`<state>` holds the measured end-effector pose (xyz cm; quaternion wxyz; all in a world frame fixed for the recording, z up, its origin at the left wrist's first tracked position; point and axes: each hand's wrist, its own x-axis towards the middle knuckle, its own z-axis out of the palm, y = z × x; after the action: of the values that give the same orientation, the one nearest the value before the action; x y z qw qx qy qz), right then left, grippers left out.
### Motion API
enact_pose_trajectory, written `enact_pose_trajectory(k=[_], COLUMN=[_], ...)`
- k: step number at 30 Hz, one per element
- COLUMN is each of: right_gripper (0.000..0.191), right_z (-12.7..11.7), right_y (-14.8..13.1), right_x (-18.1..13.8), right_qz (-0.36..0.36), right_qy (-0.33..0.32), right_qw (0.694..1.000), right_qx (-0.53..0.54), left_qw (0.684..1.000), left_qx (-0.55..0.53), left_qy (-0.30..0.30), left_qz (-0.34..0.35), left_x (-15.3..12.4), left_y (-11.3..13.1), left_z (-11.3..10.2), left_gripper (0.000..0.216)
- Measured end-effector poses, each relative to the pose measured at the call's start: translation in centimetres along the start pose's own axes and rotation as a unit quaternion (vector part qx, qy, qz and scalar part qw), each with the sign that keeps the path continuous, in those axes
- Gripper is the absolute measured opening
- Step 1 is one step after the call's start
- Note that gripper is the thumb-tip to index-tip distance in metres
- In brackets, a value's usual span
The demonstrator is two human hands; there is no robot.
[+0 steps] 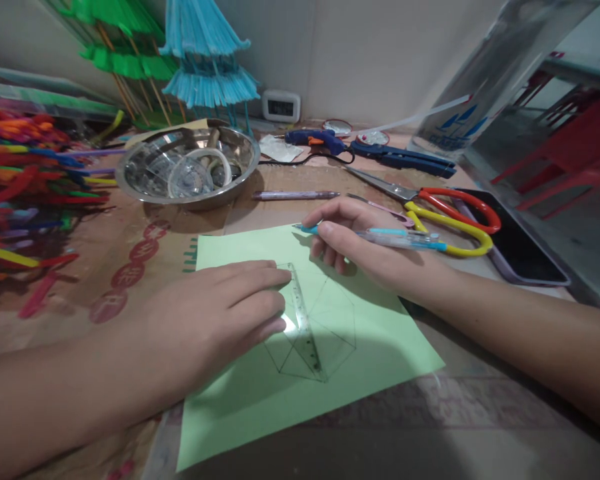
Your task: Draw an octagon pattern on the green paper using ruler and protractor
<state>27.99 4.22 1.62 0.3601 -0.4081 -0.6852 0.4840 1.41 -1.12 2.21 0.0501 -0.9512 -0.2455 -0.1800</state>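
A light green sheet of paper (pixel 360 360) lies on the table before me, with a pencilled polygon and crossing lines drawn on it. My left hand (pixel 220 313) lies flat on the sheet, its fingers pressing a clear plastic ruler (pixel 305 327) that runs along one of the lines. My right hand (pixel 360 243) hovers at the sheet's upper edge, closed around a blue and clear pen (pixel 395 238) whose tip points left, just above the paper.
A steel bowl (pixel 130 179) holding tape rolls stands behind the sheet. Scissors with red and yellow handles (pixel 445 210), a purple pen (pixel 293 195), a blue glue gun (pixel 317 140), a dark phone (pixel 525 250) and colourful sticks (pixel 25 180) surround it. Paper umbrellas (pixel 205 53) stand at the back.
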Motion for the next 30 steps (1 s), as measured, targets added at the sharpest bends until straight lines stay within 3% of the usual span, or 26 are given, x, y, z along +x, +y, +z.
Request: enact_pose_trajectory(k=[23, 30], right_gripper=[0.013, 0.015], right_z=[0.1, 0.0], right_y=[-0.4, -0.2], right_x=[0.0, 0.0], right_qz=[0.011, 0.005], right_qy=[0.001, 0.003], right_qw=[1.000, 1.000], right_qx=[0.001, -0.004], left_qw=[0.999, 1.000], left_qx=[-0.015, -0.015], left_qy=[-0.026, -0.003], left_qz=[0.017, 0.006], left_x=[-0.9, -0.7], left_y=[-0.4, -0.3], left_z=[-0.1, 0.3], left_gripper=[0.039, 0.035])
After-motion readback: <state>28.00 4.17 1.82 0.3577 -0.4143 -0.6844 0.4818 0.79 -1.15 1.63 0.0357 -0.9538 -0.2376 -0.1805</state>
